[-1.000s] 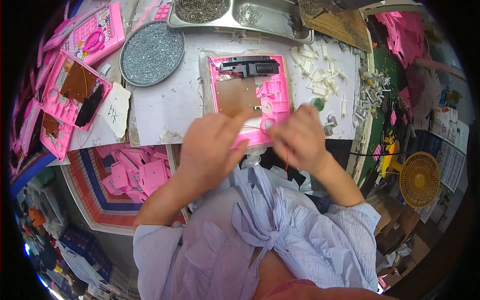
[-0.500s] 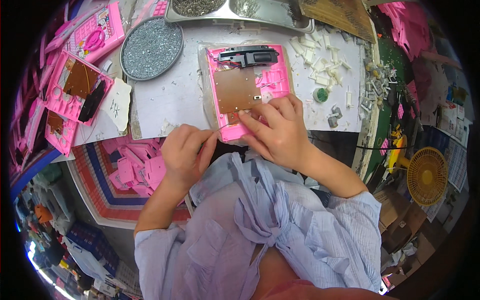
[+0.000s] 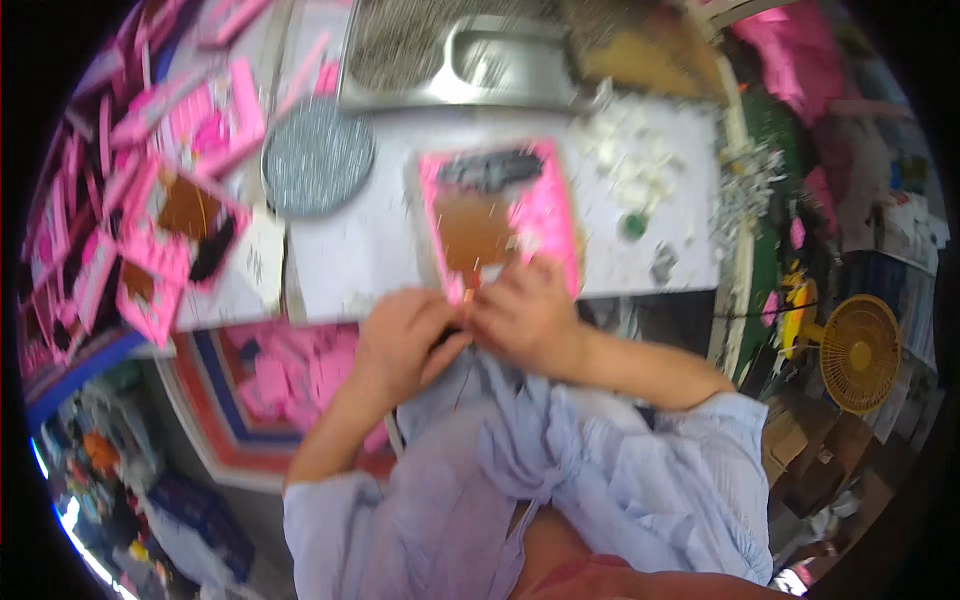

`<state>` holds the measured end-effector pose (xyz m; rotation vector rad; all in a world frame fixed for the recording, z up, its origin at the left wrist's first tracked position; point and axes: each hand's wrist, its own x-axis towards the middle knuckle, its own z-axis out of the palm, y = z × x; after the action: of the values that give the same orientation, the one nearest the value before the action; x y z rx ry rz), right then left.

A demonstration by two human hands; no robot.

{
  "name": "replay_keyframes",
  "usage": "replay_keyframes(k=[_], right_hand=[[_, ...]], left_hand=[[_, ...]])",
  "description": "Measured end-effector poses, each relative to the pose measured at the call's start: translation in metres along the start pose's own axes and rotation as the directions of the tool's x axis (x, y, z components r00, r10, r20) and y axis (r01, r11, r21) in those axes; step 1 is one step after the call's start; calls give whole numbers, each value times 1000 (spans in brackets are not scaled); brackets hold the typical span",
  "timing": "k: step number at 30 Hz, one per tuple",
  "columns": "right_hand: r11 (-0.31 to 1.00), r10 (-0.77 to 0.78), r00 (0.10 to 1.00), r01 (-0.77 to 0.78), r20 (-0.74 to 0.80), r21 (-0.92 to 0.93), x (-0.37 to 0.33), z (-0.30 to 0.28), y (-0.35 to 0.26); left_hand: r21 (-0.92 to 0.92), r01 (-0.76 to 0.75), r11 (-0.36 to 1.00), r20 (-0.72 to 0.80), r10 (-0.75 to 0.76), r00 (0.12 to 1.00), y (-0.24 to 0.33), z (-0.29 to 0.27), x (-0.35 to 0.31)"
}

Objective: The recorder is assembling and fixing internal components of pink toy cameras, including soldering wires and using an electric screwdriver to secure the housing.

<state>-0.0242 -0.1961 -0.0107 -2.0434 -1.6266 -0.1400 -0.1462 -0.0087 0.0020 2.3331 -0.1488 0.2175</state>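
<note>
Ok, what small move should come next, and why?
I'd probably part the left hand and right hand slightly to expose the red wire: their fingers crowd together at the near edge of the pink housing, and blur hides the grip.

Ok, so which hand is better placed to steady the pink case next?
Probably the right hand: it lies over the near edge of the pink case, close to the brown board. The left hand sits mostly off the case, by its near left corner. Blur hides exact contact.
</note>
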Motion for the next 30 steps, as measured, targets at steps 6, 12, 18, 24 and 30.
replay_keyframes(k=[6, 12, 18, 24, 30], right_hand=[[962, -37, 998, 49, -48, 270, 29, -72, 94], [929, 329, 872, -368, -362, -42, 187, -177, 274], [899, -280, 811, 33, -515, -437, 373, -157, 390], [834, -188, 831, -146, -523, -533, 436, -123, 368], [974, -172, 643, -1, -747, -225, 429, -184, 428]], left_hand=[[-43, -144, 989, -28, 143, 989, -29, 9, 0], [-9, -181, 983, 41, 181, 983, -30, 4, 11], [-43, -138, 989, 64, 141, 988, -30, 4, 13], [-78, -54, 995, 53, 58, 997, -21, 0, 4], [-98, -91, 991, 74, 98, 992, -25, 6, 15]])
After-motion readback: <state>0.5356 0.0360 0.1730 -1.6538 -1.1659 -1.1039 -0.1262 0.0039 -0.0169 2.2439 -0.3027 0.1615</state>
